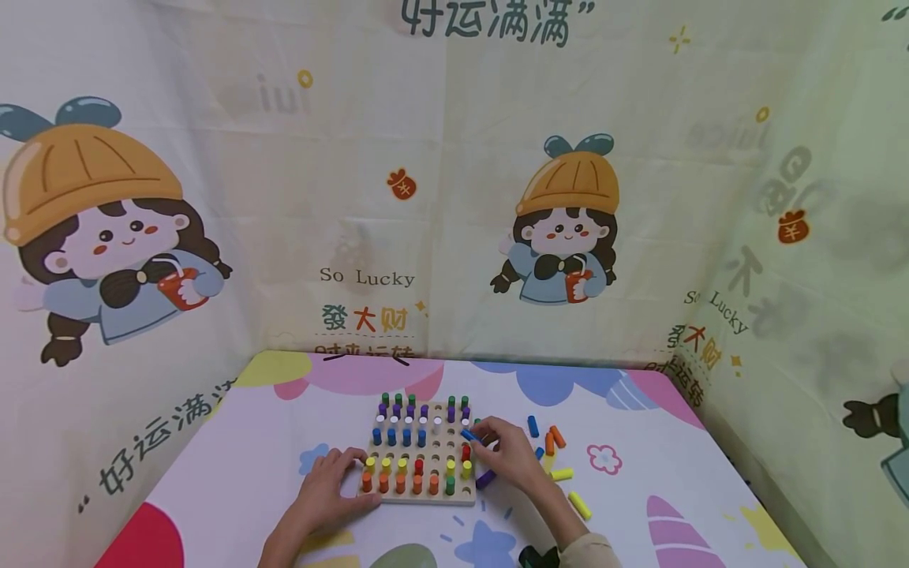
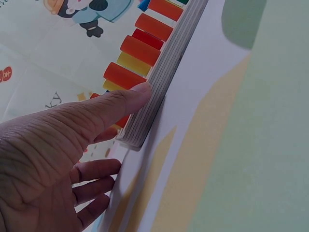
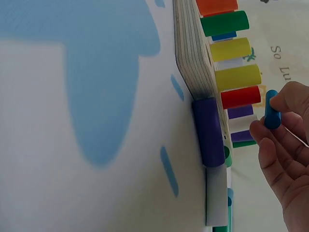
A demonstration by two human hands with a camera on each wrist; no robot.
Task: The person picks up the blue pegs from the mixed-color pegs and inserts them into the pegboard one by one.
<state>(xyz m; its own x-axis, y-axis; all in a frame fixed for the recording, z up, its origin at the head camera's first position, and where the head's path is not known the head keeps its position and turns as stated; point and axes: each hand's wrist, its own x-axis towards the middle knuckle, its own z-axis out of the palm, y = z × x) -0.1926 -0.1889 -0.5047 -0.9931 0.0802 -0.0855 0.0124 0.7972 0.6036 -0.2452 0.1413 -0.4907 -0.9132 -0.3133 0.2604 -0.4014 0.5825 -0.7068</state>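
A wooden pegboard [image 1: 420, 498] lies on the table, with colored pegs upright in rows: green, purple, white, blue, yellow and orange. A few red pegs stand among them, and some holes are bare. My left hand [image 1: 325, 487] rests at its near left corner, thumb [image 2: 137, 96] along the front edge and fingertips by the left side. Over the right part of the board, my right hand [image 1: 507, 454] pinches a blue peg [image 3: 273, 110] between thumb and fingers. The peg is tilted in the head view. A purple peg [image 3: 208, 131] lies against the board's right side.
Right of the board lie loose pegs: a blue peg [image 1: 533, 426], an orange peg [image 1: 558, 436], a yellow peg [image 1: 580, 505] and several others. A dark object [image 1: 538, 557] shows by the right sleeve [image 1: 591, 552]. Printed cloth walls [image 1: 454, 237] enclose the table [image 1: 639, 442].
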